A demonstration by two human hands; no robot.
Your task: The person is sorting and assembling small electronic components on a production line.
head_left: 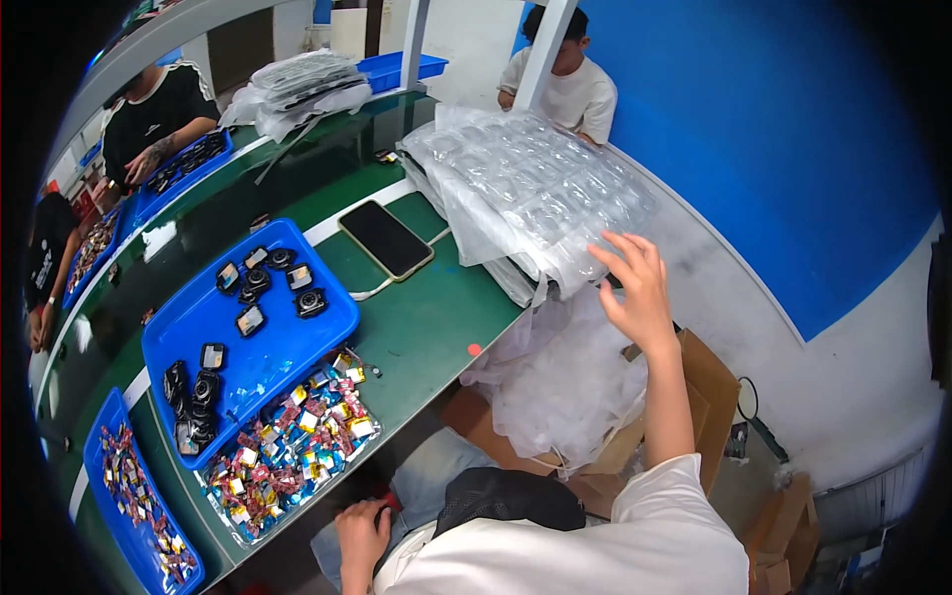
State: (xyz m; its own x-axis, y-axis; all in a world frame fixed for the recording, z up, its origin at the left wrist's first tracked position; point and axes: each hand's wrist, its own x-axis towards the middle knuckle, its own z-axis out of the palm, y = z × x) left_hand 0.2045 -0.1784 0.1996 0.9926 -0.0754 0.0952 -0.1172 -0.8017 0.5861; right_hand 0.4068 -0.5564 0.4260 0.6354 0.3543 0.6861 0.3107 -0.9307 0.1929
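Observation:
My right hand (638,297) is raised at the near right corner of a stack of clear plastic blister trays (531,183), fingers spread and bent, holding nothing. Its fingertips overlap the edge of the trays in the picture; I cannot tell whether they touch. Thin white film hangs out around the stack, which lies on the green table. Low by my lap, below the table edge, is my left hand (362,540), its fingers loosely bent and the thumb apart, with nothing visible in it. Crumpled clear plastic (565,387) fills an open cardboard box (699,397) beneath my right forearm.
On the green table (436,337) lie a phone (387,240), a blue tray (332,327) with black camera-like units, a heap of small batteries with circuit boards (297,436), and another blue tray (111,516). Co-workers sit across the table and beyond the trays. A metal post (547,55) rises behind.

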